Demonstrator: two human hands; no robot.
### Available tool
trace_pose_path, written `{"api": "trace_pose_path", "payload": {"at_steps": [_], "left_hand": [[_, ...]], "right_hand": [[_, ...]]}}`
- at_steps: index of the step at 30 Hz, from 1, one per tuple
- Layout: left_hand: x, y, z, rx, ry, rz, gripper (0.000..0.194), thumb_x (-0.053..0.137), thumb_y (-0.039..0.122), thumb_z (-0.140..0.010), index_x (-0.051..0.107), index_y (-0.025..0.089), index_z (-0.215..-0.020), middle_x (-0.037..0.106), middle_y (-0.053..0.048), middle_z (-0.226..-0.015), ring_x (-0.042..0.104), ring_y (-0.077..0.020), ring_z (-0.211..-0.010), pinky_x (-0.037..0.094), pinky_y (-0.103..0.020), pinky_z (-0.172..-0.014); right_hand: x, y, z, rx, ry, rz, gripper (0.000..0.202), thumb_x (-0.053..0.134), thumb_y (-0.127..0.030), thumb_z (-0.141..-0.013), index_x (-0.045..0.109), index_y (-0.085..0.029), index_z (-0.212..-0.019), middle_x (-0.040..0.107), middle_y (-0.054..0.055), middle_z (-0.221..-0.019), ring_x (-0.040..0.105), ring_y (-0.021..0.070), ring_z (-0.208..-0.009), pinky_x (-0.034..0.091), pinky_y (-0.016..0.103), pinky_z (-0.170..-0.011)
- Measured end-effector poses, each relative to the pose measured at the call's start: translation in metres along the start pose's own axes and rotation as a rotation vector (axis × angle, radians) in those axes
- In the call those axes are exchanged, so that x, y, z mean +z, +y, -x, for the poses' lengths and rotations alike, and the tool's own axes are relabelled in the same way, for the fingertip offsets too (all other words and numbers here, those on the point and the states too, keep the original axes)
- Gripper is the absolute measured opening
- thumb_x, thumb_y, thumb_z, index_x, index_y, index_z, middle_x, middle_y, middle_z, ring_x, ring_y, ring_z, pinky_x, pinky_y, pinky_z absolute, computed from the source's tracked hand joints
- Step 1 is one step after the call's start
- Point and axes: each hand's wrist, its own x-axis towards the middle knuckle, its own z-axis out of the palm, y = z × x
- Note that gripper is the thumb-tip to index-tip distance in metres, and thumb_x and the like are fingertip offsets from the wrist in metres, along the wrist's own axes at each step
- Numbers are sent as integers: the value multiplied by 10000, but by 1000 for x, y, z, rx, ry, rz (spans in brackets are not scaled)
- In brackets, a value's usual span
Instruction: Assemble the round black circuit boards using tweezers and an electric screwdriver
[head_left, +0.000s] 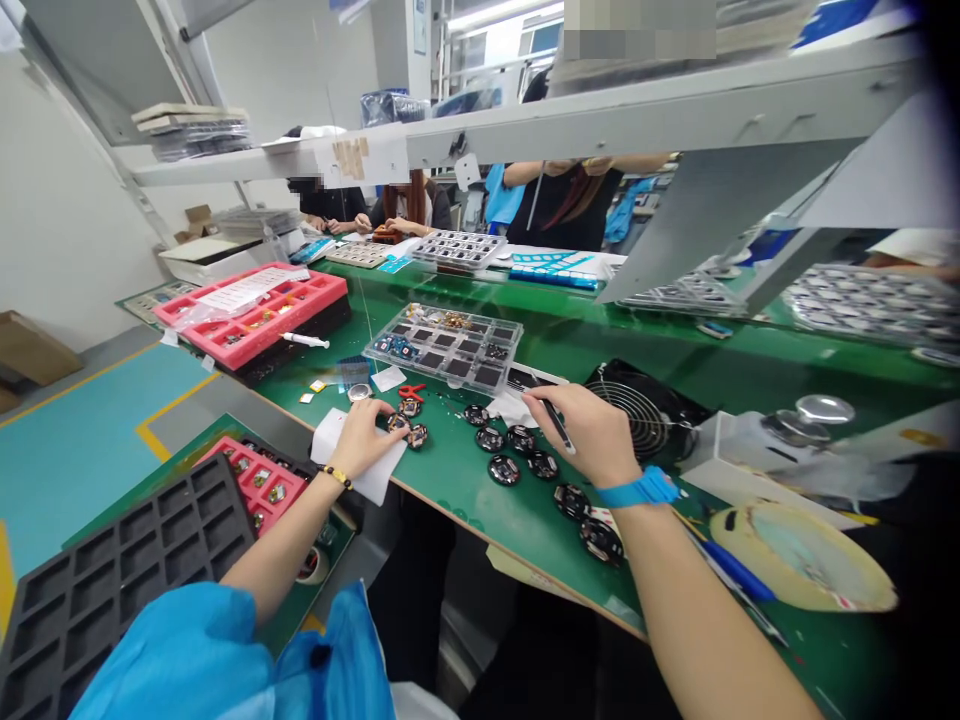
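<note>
My left hand [364, 435] is at the mat's front edge over a white sheet [381, 474], its fingers closed on one of several small round parts [397, 424]. Two more such parts lie against it. My right hand [589, 430] is closed around a dark pen-like tool [556, 425], held above the green mat [465, 490]. Between my hands lie several black round parts [503, 469], with two more [601, 540] beside my right wrist. Behind them stands a clear compartment box [450, 345] holding small components. Red clips [412, 392] lie near my left fingertips.
A pink tray [251, 312] stands at the back left, a black foam tray [127, 560] at the lower left. On the right are a fan [630, 410], a white box [757, 470] and a yellowish dish [806, 555]. A shelf crosses overhead; people sit opposite.
</note>
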Motion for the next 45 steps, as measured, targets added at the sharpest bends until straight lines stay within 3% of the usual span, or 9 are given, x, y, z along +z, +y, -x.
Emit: {"api": "trace_pose_path", "payload": {"at_steps": [5,9,13,17,20,23,28,33,45], "left_hand": [[-4,8,-2,-94,6,377,193,808,328,-796,722,224,-933,739,-64,-985,672,-254,-974,517,-415,-959],[-5,18,-15,-75,-17,524,230,736,412,-862,723,218,-984,744,-77,-1017,709,-247,-970,577,-412,-934],[3,47,-46,-137,-206,904,370,788,492,-832,628,207,-1007,730,-53,-1000,749,-228,-913,650,-410,-857],[28,97,-91,-48,-421,1067,441,879,466,-761,621,196,-995,713,-17,-915,755,-200,-863,658,-385,-850],[57,136,-123,45,-543,1095,487,941,449,-682,670,166,-972,730,-42,-930,737,-193,-864,654,-352,-810],[85,161,-140,84,-607,1125,504,945,481,-662,691,156,-952,738,-52,-941,728,-186,-860,649,-348,-815],[106,152,-132,79,-631,1122,498,925,488,-694,672,168,-979,737,-60,-971,722,-191,-897,650,-335,-793],[98,139,-124,79,-556,1104,457,887,470,-756,609,195,-992,728,-52,-980,724,-194,-893,656,-338,-789],[91,147,-115,135,-386,926,273,808,360,-819,621,209,-949,717,-54,-939,722,-199,-891,625,-324,-798]], "right_hand": [[1,0,1,67,-50,-65,208,575,-330,-1056,741,-206,-1046,815,52,-1035,770,234,-963,556,335,-780],[3,-1,1,180,-60,-171,277,507,-355,-1085,729,-223,-1183,802,73,-1167,763,253,-1066,590,371,-862],[4,-4,-1,254,-18,-355,296,492,-367,-1090,734,-242,-1206,789,61,-1235,747,257,-1152,589,405,-990],[0,-6,-5,381,-9,-478,307,474,-376,-1094,750,-246,-1134,815,46,-1156,771,251,-1094,597,387,-959],[-4,-2,-6,509,90,-510,327,468,-412,-1094,731,-239,-1179,822,55,-1120,787,246,-1015,605,361,-893],[-9,7,-6,601,160,-467,342,486,-448,-1081,736,-239,-1185,821,63,-1117,792,241,-926,602,346,-828],[-8,14,-4,552,58,-452,330,487,-413,-1082,760,-247,-1169,810,62,-1160,778,243,-986,577,349,-861],[-1,8,-3,509,-23,-509,320,490,-405,-1080,763,-243,-1121,817,45,-1086,770,231,-928,561,337,-822],[-4,1,-6,540,-48,-538,301,496,-384,-1078,755,-238,-1124,820,37,-1076,774,228,-937,567,331,-826]]}}
